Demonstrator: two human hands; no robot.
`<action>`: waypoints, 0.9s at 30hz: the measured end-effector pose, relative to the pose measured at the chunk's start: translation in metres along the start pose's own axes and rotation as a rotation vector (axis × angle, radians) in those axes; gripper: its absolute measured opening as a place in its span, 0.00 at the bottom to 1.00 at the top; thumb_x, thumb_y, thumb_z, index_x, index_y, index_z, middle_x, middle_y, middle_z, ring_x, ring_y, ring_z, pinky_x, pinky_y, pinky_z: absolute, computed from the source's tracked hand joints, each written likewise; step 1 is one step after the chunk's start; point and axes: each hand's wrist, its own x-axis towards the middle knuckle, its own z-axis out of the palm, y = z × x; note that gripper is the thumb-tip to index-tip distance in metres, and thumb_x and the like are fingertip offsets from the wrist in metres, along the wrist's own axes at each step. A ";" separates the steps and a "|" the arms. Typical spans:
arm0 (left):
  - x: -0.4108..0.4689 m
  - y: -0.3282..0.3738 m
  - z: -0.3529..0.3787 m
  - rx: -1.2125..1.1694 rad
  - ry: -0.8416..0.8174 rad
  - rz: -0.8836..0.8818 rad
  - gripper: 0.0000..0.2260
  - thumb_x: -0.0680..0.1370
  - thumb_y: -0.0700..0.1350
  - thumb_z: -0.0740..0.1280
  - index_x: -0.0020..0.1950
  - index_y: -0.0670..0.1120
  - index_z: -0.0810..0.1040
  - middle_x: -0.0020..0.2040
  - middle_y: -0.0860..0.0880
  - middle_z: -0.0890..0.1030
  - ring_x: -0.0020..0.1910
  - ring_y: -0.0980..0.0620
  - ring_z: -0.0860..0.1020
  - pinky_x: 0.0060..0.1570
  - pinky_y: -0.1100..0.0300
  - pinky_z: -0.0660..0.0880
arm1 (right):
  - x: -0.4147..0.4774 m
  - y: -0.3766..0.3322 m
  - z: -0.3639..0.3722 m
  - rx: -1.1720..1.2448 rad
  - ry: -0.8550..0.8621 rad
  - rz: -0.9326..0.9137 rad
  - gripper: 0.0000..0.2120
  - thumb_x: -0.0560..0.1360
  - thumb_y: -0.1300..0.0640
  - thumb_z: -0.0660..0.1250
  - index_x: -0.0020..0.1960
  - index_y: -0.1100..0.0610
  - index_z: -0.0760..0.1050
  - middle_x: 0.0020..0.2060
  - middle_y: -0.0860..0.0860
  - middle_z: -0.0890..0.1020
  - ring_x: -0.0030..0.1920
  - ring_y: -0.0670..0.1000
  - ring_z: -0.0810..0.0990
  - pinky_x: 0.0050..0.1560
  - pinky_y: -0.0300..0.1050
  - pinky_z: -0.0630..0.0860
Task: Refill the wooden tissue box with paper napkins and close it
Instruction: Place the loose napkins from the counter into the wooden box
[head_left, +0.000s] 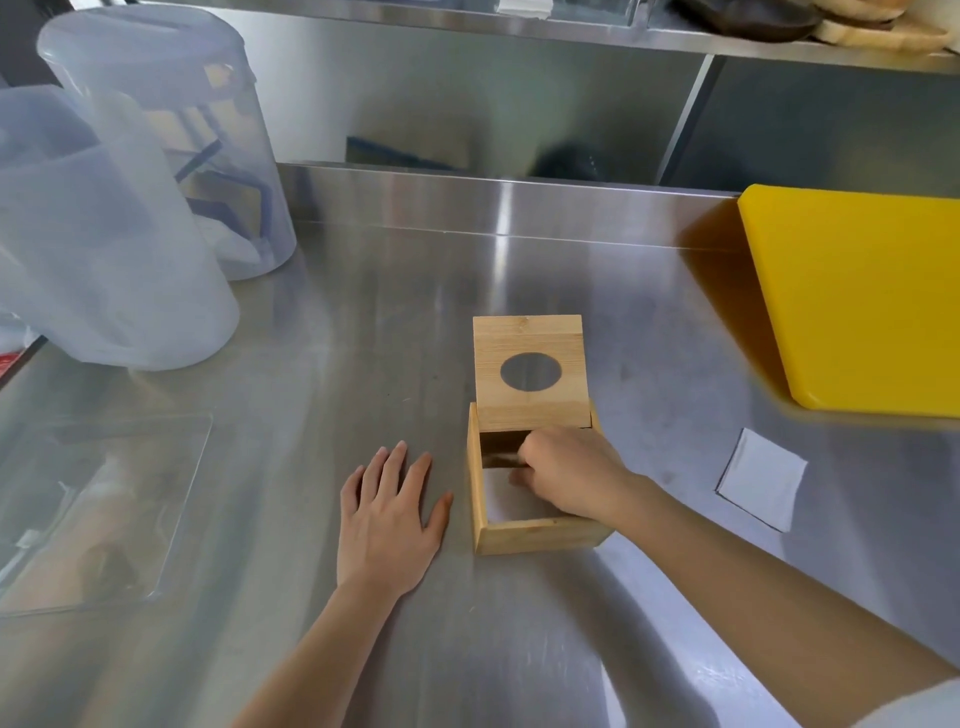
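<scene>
Square light-wood tissue box sits mid-counter on the brushed steel counter, its hinged wooden lid with an oval hole standing up at the far side. Right hand reaches into the open box, fingers curled down inside; grip looks closed but whether it holds anything cannot be told. White paper napkins show inside the box, under the hand. Left hand lies flat on the counter just beside the box's left wall, fingers spread, holding nothing. Loose white square napkin lies right of the box. Yellow plastic cutting board far right; translucent plastic containers far left.
</scene>
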 end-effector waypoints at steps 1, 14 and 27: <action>0.000 0.000 0.000 -0.002 0.000 0.001 0.24 0.75 0.60 0.50 0.65 0.50 0.71 0.66 0.44 0.74 0.67 0.43 0.69 0.65 0.46 0.63 | 0.000 0.000 0.001 -0.013 0.018 -0.005 0.12 0.78 0.53 0.60 0.41 0.58 0.76 0.35 0.51 0.76 0.37 0.54 0.75 0.37 0.47 0.72; 0.001 -0.002 0.003 -0.037 0.006 -0.001 0.28 0.74 0.62 0.47 0.66 0.50 0.70 0.69 0.44 0.70 0.69 0.44 0.65 0.67 0.46 0.58 | -0.037 0.050 -0.021 0.324 0.480 0.351 0.11 0.77 0.55 0.60 0.46 0.59 0.78 0.43 0.55 0.82 0.43 0.55 0.76 0.41 0.47 0.71; -0.001 0.000 0.002 -0.057 0.018 -0.013 0.23 0.74 0.58 0.54 0.63 0.47 0.72 0.68 0.43 0.71 0.69 0.43 0.65 0.66 0.46 0.58 | -0.100 0.176 0.057 0.625 0.566 1.347 0.29 0.68 0.46 0.71 0.60 0.64 0.69 0.57 0.63 0.77 0.56 0.64 0.77 0.54 0.57 0.74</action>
